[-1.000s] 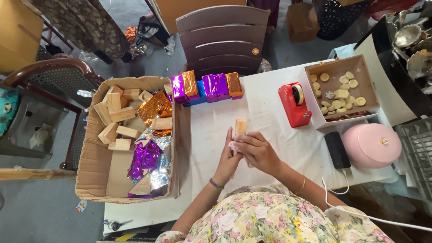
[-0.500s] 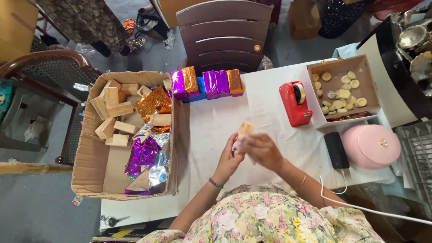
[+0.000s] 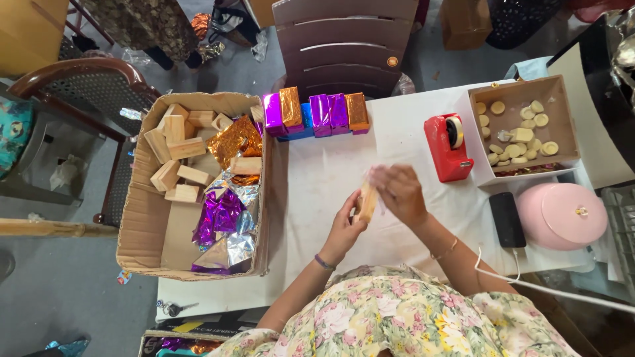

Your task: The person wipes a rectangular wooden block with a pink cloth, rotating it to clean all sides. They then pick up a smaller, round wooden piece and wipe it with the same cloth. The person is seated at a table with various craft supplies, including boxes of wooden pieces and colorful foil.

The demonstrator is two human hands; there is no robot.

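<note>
At table's left edge: large cardboard box (image 3: 142,244) holding bare wooden blocks (image 3: 175,162) and crumpled foil sheets (image 3: 221,218). Far right corner: small box (image 3: 562,142) of pale discs (image 3: 512,152). Mid-table, left hand (image 3: 344,228) and right hand (image 3: 400,192) both pinch one wooden block (image 3: 367,200), held upright above white table (image 3: 317,178). Foil-wrapped blocks (image 3: 317,116) line far edge; red tape dispenser (image 3: 450,145), pink lidded tub (image 3: 562,215) right. Grey floor, chairs around.

Matt wood block (image 3: 367,201); glossy foil sheets (image 3: 221,218); seemingly cardboard box (image 3: 145,225)

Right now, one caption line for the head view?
Both hands, left hand and right hand, hold a wooden block over the white table.
</note>
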